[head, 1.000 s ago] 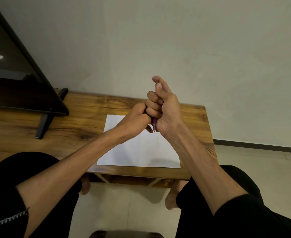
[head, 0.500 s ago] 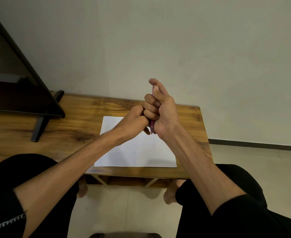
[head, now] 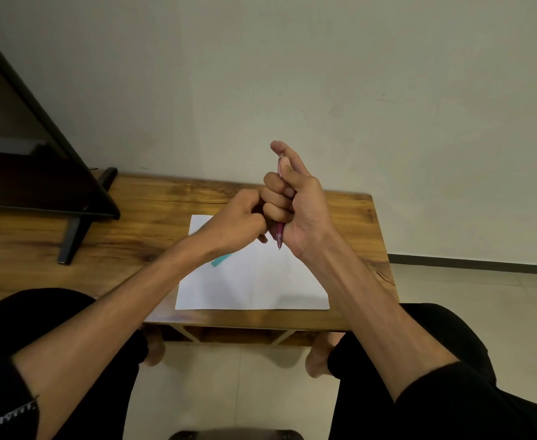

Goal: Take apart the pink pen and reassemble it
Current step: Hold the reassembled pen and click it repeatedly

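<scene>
Right hand (head: 295, 211) with fingers curled around the upright pink pen (head: 279, 231), tip pointing down, left hand (head: 238, 222) clenched against it, grasp unclear, above white paper (head: 254, 281) on wooden table (head: 134, 217)

This looks like a room in a home, likely a living room. A low wooden table with a warm grained top (head: 340, 214) stands against a plain pale painted wall (head: 324, 74), on a floor of light glossy tiles (head: 470, 290) edged by a dark skirting strip (head: 483, 260). A black flat-screen television on a slanted black foot (head: 38, 173) sits on the table's left end.
</scene>
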